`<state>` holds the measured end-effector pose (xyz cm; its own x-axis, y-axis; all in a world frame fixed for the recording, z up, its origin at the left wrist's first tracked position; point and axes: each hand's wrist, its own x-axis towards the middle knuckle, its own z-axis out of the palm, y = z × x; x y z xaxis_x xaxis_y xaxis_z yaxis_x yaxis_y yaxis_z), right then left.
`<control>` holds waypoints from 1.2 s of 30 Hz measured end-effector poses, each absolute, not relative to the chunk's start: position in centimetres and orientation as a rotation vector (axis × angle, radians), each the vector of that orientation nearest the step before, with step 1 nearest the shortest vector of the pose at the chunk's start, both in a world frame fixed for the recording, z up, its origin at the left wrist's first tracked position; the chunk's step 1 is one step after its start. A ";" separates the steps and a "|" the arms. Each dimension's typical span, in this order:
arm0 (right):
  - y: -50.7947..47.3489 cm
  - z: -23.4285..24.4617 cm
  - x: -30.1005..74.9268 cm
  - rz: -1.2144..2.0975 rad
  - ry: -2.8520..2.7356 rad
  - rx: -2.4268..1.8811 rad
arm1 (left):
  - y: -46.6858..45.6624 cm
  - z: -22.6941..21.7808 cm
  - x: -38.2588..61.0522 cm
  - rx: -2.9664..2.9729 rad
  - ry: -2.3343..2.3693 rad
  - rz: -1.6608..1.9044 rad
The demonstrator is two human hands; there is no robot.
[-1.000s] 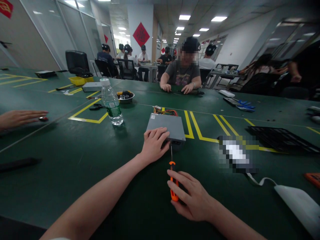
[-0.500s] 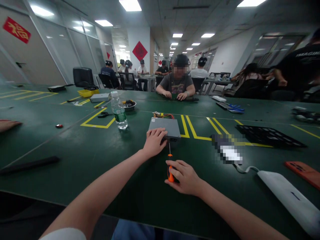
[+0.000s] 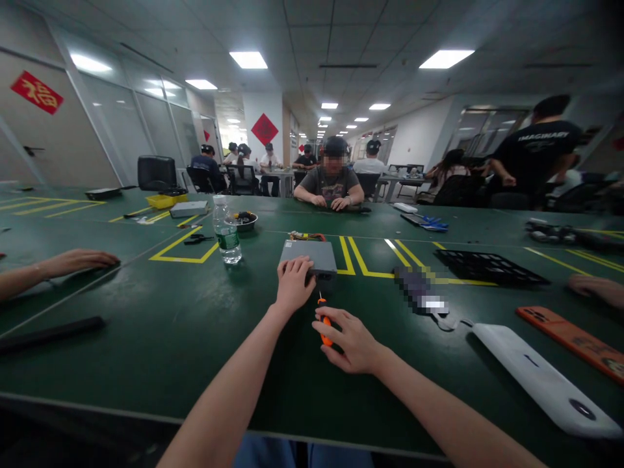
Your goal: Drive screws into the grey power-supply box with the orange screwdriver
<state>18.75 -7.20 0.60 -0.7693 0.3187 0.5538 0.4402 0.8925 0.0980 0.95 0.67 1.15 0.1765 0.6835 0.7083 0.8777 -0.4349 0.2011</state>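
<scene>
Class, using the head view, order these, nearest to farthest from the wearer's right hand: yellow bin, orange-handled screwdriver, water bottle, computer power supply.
1. Orange-handled screwdriver: in the right hand
2. Computer power supply: ahead, under the left hand
3. Water bottle: ahead, left
4. Yellow bin: beyond the bottle, left

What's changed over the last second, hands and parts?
The view tilted up. At left, a co-worker's hand drew back from a small red item, then reached in again; the item no longer shows. Another person's hand now shows at the right edge. Unchanged: left hand on the grey metal box, right hand holding the orange screwdriver.
</scene>
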 end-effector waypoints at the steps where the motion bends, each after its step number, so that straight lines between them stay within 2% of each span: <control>1: -7.2 0.6 18.7 -0.309 -2.535 -0.546 | 0.7 1.1 1.0 -2.193 -1.494 -1.122; 7: -6.9 0.0 17.9 -0.462 -2.415 -0.482 | 1.0 0.9 0.9 -2.191 -1.451 -1.187; 14: -7.1 0.3 18.2 -0.232 -2.474 -0.594 | 1.2 0.3 0.7 -2.184 -1.436 -1.171; 21: -7.4 0.9 18.5 -0.304 -2.478 -0.533 | 1.2 0.1 0.8 -2.166 -1.442 -1.161; 30: -7.5 0.6 18.6 -0.136 -2.413 -0.554 | 1.3 0.1 1.0 -2.209 -1.464 -1.179; 36: -7.0 0.8 18.1 -0.367 -2.436 -0.451 | 1.3 0.0 1.0 -2.204 -1.481 -1.202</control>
<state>18.08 -6.96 0.80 -0.7451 0.2288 0.6265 0.4032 0.9028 0.1498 1.02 1.31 -0.01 0.1549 0.6659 0.7298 0.8513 -0.4648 0.2434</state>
